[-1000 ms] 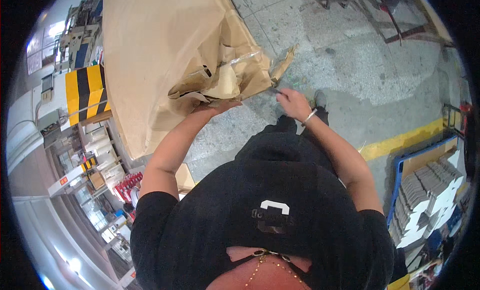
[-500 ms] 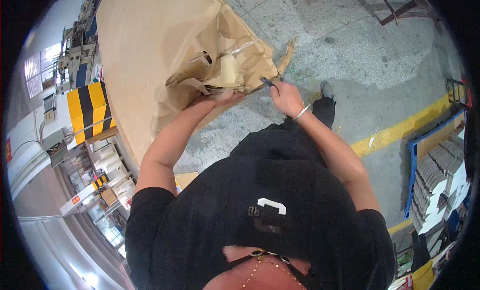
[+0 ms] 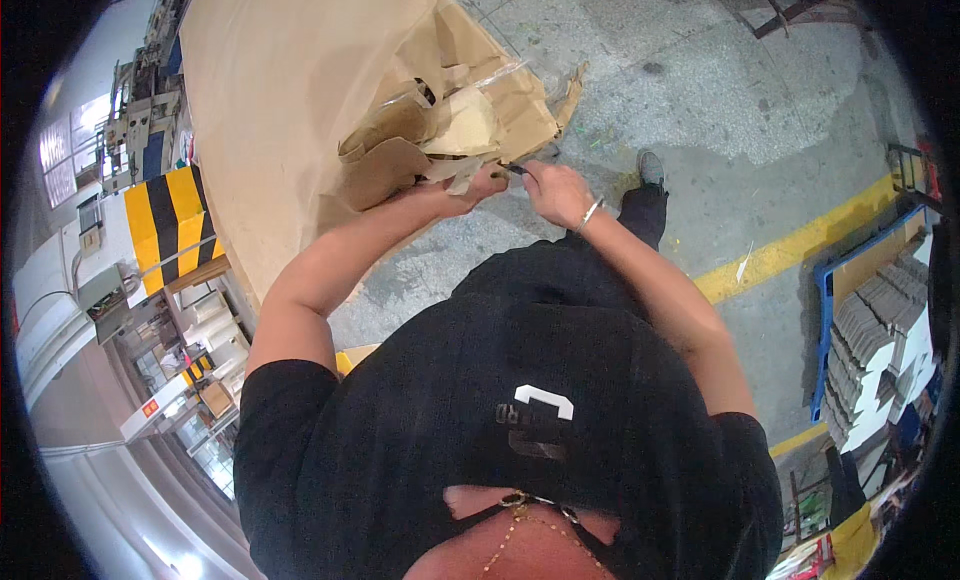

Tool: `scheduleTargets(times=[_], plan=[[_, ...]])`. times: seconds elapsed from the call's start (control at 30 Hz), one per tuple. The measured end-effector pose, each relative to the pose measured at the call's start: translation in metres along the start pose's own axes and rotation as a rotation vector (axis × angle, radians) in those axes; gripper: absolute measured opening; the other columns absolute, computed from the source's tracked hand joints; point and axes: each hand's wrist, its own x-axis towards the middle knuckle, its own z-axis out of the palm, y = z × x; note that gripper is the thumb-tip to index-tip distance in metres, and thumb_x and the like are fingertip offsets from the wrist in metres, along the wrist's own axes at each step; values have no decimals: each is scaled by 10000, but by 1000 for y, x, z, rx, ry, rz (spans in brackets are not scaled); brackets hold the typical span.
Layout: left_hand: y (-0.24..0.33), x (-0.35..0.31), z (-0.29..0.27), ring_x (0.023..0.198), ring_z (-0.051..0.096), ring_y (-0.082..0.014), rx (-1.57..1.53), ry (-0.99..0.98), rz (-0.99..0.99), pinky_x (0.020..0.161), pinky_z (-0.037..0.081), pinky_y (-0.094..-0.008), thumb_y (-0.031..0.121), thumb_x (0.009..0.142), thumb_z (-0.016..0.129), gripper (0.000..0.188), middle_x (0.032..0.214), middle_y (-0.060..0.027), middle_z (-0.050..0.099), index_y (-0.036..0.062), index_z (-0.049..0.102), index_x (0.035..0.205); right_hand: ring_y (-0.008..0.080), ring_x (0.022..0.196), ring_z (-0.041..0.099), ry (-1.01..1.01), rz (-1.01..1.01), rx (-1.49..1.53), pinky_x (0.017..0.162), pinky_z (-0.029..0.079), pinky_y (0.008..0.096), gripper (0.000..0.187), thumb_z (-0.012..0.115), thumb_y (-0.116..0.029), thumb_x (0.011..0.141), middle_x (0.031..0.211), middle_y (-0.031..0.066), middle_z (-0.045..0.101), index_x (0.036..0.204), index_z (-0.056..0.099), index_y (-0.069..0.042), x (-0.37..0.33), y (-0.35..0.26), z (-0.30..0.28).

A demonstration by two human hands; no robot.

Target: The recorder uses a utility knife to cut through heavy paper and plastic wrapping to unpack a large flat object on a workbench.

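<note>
A striped post (image 3: pixel 165 225) is standing at far left, shelving crowding below it. A large cardboard box (image 3: pixel 290 90) is leaning across the upper middle, its torn flaps (image 3: pixel 440 130) hanging open. The left hand (image 3: pixel 470 188) is pressing curled fingers against the flaps' lower edge. Just beside it, the right hand (image 3: pixel 555 190) is pinching a thin dark tool (image 3: pixel 514 167) whose tip is touching the cardboard. Farther right, a yellow line (image 3: pixel 800 245) is crossing the floor toward stacked grey trays (image 3: pixel 880 330).

Large brown cardboard carton (image 3: pixel 300 90): torn flaps, clear tape at opened end. Small red-orange label (image 3: pixel 150 408): far below carton, on pale machine. White flat-packed boxes (image 3: pixel 880 350): stacked, far right of carton.
</note>
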Motion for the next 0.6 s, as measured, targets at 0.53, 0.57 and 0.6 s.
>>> scheduleTargets(times=[0.53, 0.57, 0.6], plan=[[-88, -37, 88, 798, 570, -237, 1954, 325, 729, 721, 454, -422, 274, 807, 494, 240, 860, -110, 602, 78, 572, 922, 347, 722, 601, 375, 405, 563, 659, 455, 433, 394, 556, -424, 795, 785, 206, 617, 823, 604, -33, 52, 61, -16], [-94, -40, 88, 831, 577, -254, 2018, 321, 771, 765, 451, -432, 299, 810, 501, 249, 873, -116, 610, 85, 577, 914, 310, 727, 616, 196, 568, 682, 668, 465, 410, 455, 613, -486, 736, 806, 193, 632, 809, 628, -38, 64, 60, -19], [-79, -39, 67, 831, 577, -254, 2021, 331, 789, 765, 451, -432, 299, 810, 501, 249, 873, -116, 610, 85, 577, 914, 310, 727, 616, 211, 579, 682, 668, 465, 410, 455, 613, -486, 736, 806, 193, 632, 809, 628, -38, 75, 68, -20]])
